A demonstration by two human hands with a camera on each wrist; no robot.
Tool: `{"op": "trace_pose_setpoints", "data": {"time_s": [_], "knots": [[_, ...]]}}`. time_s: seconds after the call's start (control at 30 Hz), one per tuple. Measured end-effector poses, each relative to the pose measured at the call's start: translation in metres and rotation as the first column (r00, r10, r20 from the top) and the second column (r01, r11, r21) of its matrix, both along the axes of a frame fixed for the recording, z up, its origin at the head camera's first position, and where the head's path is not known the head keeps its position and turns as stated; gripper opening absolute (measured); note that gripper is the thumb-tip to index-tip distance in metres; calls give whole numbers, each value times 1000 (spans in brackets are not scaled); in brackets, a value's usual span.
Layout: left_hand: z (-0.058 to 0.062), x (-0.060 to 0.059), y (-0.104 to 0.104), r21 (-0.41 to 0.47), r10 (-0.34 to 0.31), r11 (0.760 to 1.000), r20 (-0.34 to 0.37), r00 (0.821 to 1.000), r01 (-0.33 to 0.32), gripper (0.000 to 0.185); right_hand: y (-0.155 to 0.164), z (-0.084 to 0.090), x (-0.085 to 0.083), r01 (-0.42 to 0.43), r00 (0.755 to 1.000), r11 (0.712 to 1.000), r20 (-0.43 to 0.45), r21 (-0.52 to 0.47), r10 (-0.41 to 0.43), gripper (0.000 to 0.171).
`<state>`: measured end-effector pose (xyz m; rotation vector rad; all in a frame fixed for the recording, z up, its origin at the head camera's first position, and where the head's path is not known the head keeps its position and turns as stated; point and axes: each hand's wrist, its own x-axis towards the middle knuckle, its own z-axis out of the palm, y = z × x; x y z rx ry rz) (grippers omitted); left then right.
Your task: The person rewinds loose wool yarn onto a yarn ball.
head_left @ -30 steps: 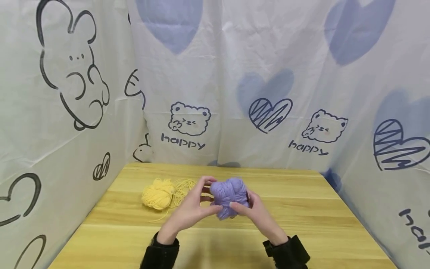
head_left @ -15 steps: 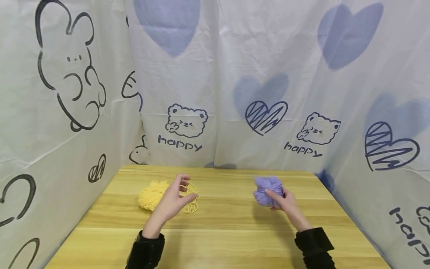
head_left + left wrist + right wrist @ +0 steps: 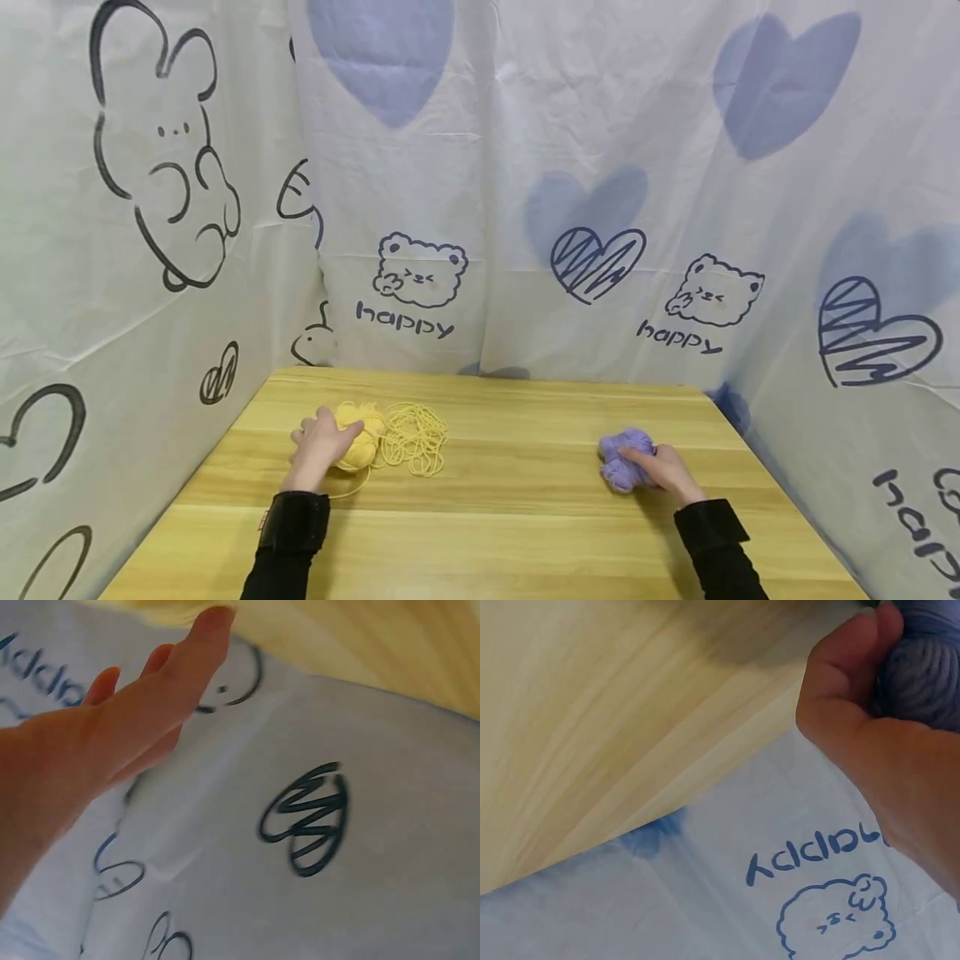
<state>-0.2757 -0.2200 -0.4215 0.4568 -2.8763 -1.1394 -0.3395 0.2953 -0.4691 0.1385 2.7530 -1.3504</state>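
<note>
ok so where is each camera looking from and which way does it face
Head: on the person's head, facing forward and down at the wooden table; shows the left hand on the yellow yarn ball, the right hand on the purple yarn ball, and both dark sleeves.
Left wrist: on the left wrist, looking along the straight fingers toward the printed cloth wall.
Right wrist: on the right wrist, showing the thumb and purple yarn.
Shared: the head and right wrist views both show the purple yarn and table.

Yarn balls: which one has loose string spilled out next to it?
The yellow yarn ball, under the left hand. A loose tangle of yellow yarn lies beside it on the table. The purple yarn ball, held in the right hand, shows none.
</note>
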Motion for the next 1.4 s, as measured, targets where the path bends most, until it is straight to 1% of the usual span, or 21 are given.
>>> {"op": "trace_pose_setpoints", "data": {"time_s": [0.07,0.13,0.23,0.3,0.33,0.4,0.47,0.57,0.7,0.8,0.9,0.93,1.0,1.07,1.1,1.17,1.23,1.27,1.33,1.37,1.4], "knots": [[-7,-1,-7,1,14,1000,70,997,-14,79,1,-1,0,0,1000,1000,4,-1,0,39],[-14,-3,-13,4,8,1000,111,994,-8,85,2,0,0,-12,1000,1000,-3,21,12,43],[-25,-6,-20,-11,-18,1000,134,991,20,89,4,2,0,-32,999,995,1,100,32,67],[-32,-8,-23,-18,-35,999,135,990,38,91,5,5,2,-26,1000,974,-11,225,29,82],[-35,-9,-24,-23,-43,999,131,991,46,91,4,6,3,-17,1000,959,-17,282,23,86],[-39,-10,-25,-9,-49,999,120,992,51,92,2,9,6,16,999,933,-44,360,0,86],[-40,-10,-24,17,-43,999,109,993,41,92,-1,14,11,63,995,914,-98,401,-26,82],[-40,-13,-19,78,-10,997,104,994,1,90,-7,19,15,113,977,924,-207,365,-38,72],[-43,-18,-13,150,25,988,84,996,-37,88,-23,32,20,116,960,947,-280,301,-29,60],[-45,-25,-6,205,15,979,26,1000,-20,89,-38,45,26,98,955,964,-297,246,-21,52],[-41,-29,1,217,13,976,-44,999,-3,85,-52,53,28,72,943,977,-334,199,-1,46],[-36,-29,4,222,18,975,-76,997,0,82,-57,56,28,56,937,981,-349,183,12,44],[-21,-27,11,221,35,975,-137,990,-4,74,-67,61,27,6,925,989,-377,148,51,44],[0,-25,20,264,15,963,-228,973,47,65,-80,66,28,-61,909,993,-405,103,98,47],[13,-23,25,298,-6,950,-273,962,90,60,-86,68,29,-97,900,992,-419,84,123,51],[41,-17,37,353,-77,912,-349,934,207,56,-101,74,33,-174,877,984,-448,37,172,58],[67,-8,51,393,-155,859,-412,898,328,57,-117,82,39,-256,853,967,-475,-15,218,65],[79,-2,58,405,-187,834,-429,883,374,61,-125,86,43,-300,839,953,-488,-41,243,68],[100,11,73,422,-239,787,-463,853,449,65,-143,96,51,-402,810,912,-498,-86,310,71],[108,17,81,429,-255,767,-478,840,477,66,-151,101,55,-454,797,884,-496,-113,346,73],[115,22,88,437,-272,740,-501,822,511,65,-159,106,60,-511,781,847,-489,-143,389,74]]}}
